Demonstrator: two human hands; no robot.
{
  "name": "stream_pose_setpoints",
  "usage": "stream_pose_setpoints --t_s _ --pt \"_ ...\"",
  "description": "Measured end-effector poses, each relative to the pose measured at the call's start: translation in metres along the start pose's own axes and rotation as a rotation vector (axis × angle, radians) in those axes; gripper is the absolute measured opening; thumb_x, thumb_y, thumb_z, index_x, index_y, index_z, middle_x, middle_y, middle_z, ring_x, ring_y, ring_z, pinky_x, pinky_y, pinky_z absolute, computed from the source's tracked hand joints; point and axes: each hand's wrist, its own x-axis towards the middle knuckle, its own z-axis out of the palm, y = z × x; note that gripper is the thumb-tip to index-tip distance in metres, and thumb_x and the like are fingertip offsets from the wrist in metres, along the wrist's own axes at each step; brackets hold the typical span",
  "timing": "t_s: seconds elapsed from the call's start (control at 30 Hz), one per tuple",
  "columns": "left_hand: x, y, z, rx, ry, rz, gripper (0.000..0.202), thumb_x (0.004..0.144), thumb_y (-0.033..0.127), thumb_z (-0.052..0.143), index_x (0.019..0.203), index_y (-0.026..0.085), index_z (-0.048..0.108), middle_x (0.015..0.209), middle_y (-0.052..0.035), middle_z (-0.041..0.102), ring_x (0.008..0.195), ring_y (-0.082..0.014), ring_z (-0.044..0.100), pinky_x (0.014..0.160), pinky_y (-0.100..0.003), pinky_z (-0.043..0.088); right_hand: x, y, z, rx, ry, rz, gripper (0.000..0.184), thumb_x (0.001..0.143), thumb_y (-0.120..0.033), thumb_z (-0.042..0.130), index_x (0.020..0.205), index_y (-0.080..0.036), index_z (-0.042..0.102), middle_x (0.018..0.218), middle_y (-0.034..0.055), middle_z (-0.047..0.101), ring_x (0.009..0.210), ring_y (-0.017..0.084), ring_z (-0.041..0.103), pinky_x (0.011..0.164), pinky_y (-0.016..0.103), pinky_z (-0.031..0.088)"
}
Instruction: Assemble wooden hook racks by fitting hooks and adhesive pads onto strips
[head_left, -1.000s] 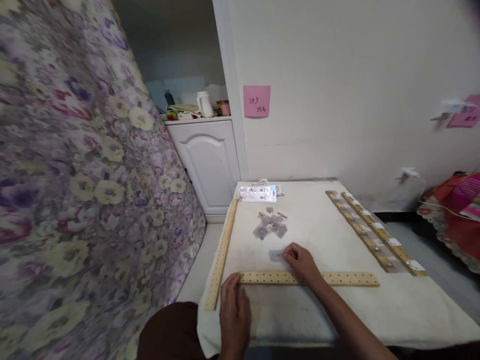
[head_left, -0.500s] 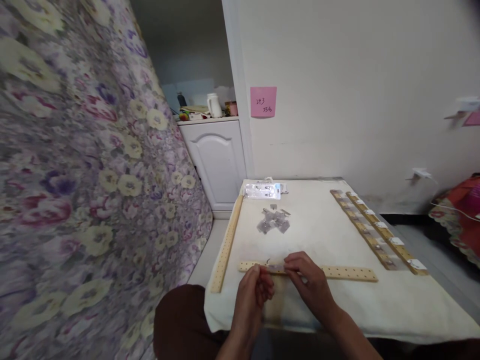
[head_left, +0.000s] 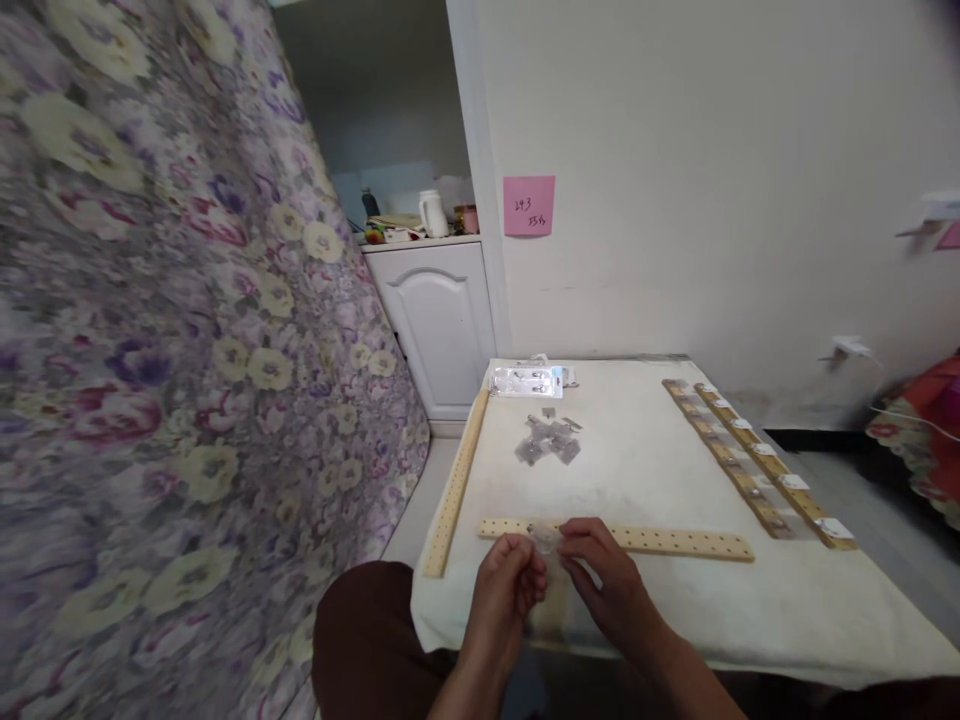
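Note:
Between my two hands is a small clear square hook [head_left: 545,541], a see-through plate with a metal bit at its upper left. My left hand [head_left: 504,585] pinches its left edge. The right edge is in the fingertips of my right hand [head_left: 600,565]. Just behind lies a pale wooden strip [head_left: 675,542] with rows of holes, partly covered by the fingers. Farther back on the white cloth is a loose pile of similar grey-clear squares [head_left: 551,440], some with metal parts.
Another perforated strip [head_left: 456,490] runs along the table's left edge. To the right are two strips bearing clear squares [head_left: 731,462] and white tags [head_left: 793,482]. A clear blister pack [head_left: 525,381] lies at the back. A floral curtain [head_left: 187,400] hangs on the left.
Both hands have drawn slightly closer together. The clear hook is now tilted so that its flat face shows; before, it was seen nearly edge-on over the strip.

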Motion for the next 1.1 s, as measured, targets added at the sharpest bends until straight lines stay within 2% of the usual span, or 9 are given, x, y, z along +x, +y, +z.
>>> stream_pose_setpoints --t_s 0.1,0.23,0.33,0.43,0.57,0.77,0.93,1.1 --pt "0.002 -0.003 -0.004 0.007 0.055 0.012 0.021 0.072 0.030 0.064 0.071 0.018 0.047 0.058 0.0038 0.059 0.046 -0.0053 0.051 0.045 -0.016 0.035 -0.002 0.001 0.002 0.147 -0.002 0.193 0.018 0.086 -0.024 0.047 0.101 -0.024 0.058 0.107 0.0081 0.058 0.098 0.020 0.058 0.083 0.035 0.050" --pt "0.003 -0.009 -0.006 0.005 0.116 0.008 0.024 0.069 0.031 0.067 0.071 0.018 0.046 0.059 0.0028 0.062 0.048 -0.0072 0.055 0.046 -0.017 0.038 -0.006 0.005 0.009 0.427 0.015 0.572 0.027 0.083 -0.039 0.053 0.104 -0.022 0.054 0.090 0.0057 0.064 0.076 0.019 0.064 0.068 0.035 0.054" --pt "0.000 -0.015 -0.007 -0.013 0.118 -0.008 0.026 0.069 0.033 0.068 0.072 0.018 0.047 0.061 0.0011 0.064 0.051 -0.0082 0.058 0.048 -0.017 0.039 -0.006 0.011 0.017 0.551 0.021 0.671 0.032 0.078 -0.042 0.058 0.100 -0.020 0.053 0.078 0.0017 0.061 0.065 0.017 0.062 0.059 0.031 0.053" --pt "-0.001 -0.022 -0.009 -0.015 0.120 -0.023 0.026 0.069 0.035 0.067 0.072 0.018 0.048 0.063 0.0002 0.065 0.052 -0.0083 0.059 0.048 -0.017 0.039 -0.003 0.016 0.023 0.545 0.016 0.676 0.028 0.077 -0.038 0.060 0.097 -0.020 0.054 0.072 -0.0015 0.056 0.060 0.014 0.058 0.056 0.028 0.050" --pt "0.002 -0.028 -0.018 0.055 0.110 -0.021 0.027 0.068 0.038 0.067 0.073 0.016 0.051 0.062 0.0007 0.064 0.049 -0.0078 0.057 0.046 -0.017 0.037 0.004 0.020 0.025 0.383 -0.030 0.641 0.022 0.079 -0.033 0.054 0.096 -0.019 0.056 0.072 -0.0007 0.057 0.060 0.014 0.056 0.056 0.027 0.047" --pt "0.009 -0.025 -0.039 0.290 0.120 0.016 0.027 0.069 0.043 0.063 0.068 0.017 0.054 0.053 0.0040 0.060 0.040 -0.0070 0.049 0.039 -0.018 0.034 0.026 0.021 0.032 0.091 -0.138 0.504 0.022 0.079 -0.023 0.049 0.096 -0.020 0.062 0.079 0.0024 0.064 0.072 0.017 0.059 0.069 0.030 0.046" --pt "0.017 -0.019 -0.054 0.420 0.118 -0.039 0.027 0.073 0.043 0.055 0.063 0.018 0.052 0.047 0.0043 0.056 0.034 -0.0069 0.046 0.034 -0.018 0.031 0.050 0.027 0.053 -0.012 -0.243 0.397 0.027 0.076 -0.017 0.048 0.096 -0.019 0.065 0.082 0.0041 0.064 0.076 0.018 0.059 0.073 0.031 0.045" --pt "0.029 -0.014 -0.064 0.405 0.166 -0.074 0.023 0.075 0.040 0.050 0.070 0.018 0.052 0.044 0.0052 0.055 0.030 -0.0066 0.042 0.029 -0.017 0.024 0.071 0.039 0.083 -0.057 -0.327 0.350 0.030 0.075 -0.014 0.047 0.096 -0.019 0.067 0.083 0.0042 0.063 0.076 0.017 0.058 0.073 0.029 0.045"
